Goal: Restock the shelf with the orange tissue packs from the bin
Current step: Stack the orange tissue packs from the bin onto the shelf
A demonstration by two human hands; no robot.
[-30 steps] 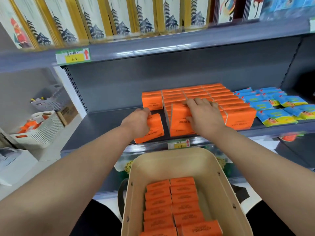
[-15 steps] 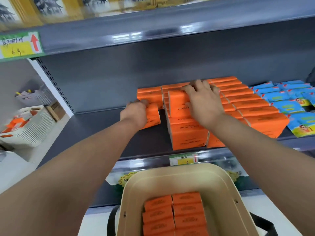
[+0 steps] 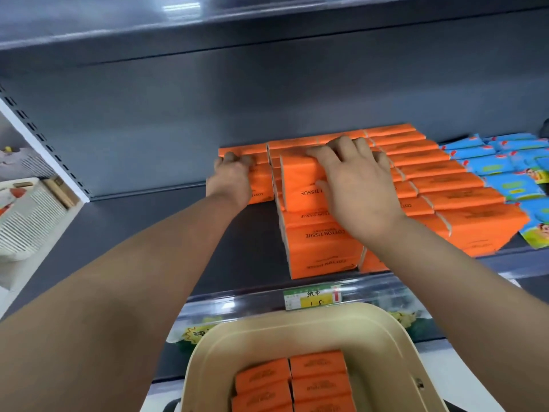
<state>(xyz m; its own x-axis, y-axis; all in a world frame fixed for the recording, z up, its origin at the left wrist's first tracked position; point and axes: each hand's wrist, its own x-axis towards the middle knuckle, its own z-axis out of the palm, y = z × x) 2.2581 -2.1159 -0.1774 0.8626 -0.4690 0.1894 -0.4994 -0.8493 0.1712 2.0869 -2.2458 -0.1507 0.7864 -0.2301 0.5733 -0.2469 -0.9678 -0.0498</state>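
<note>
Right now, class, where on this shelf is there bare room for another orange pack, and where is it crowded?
Bare shelf deck lies left of the orange tissue packs, bordered by the white upright, the back panel and the front rail. Right of them is crowded: orange rows meet the blue packs.

Dark grey back panel (image 3: 267, 99), glossy upper shelf (image 3: 208, 28), white slotted upright (image 3: 44, 144), white slatted basket (image 3: 26, 221) at left
</note>
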